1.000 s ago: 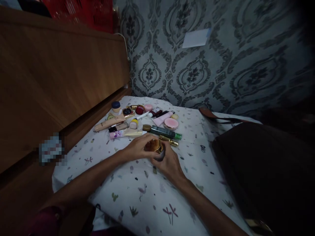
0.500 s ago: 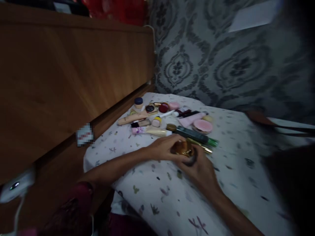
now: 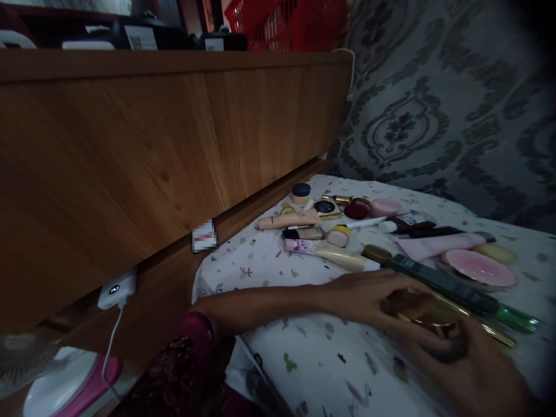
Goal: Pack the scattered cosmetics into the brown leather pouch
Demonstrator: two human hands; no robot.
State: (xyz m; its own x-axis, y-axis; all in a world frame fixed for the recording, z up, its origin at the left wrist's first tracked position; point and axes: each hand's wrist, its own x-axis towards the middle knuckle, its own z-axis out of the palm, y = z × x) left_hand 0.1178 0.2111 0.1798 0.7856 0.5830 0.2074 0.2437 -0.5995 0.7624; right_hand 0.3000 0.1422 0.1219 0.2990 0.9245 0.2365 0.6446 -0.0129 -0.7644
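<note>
The gold container (image 3: 430, 311) is just on the near side of the dark green tube (image 3: 443, 282), held between both hands. The left hand (image 3: 369, 296) curls thumb and fingers around it, parted about to its width; the right hand (image 3: 482, 362) grips it too, though blur and overlap mean I cannot tell how far its fingers open. A slim gold stick (image 3: 499, 335) lies along the dark green tube's near side. Beside that tube's left end is a brown round lid (image 3: 377, 253); beyond it are a pink round case (image 3: 482, 267) and a pale pink tube (image 3: 443, 245).
</note>
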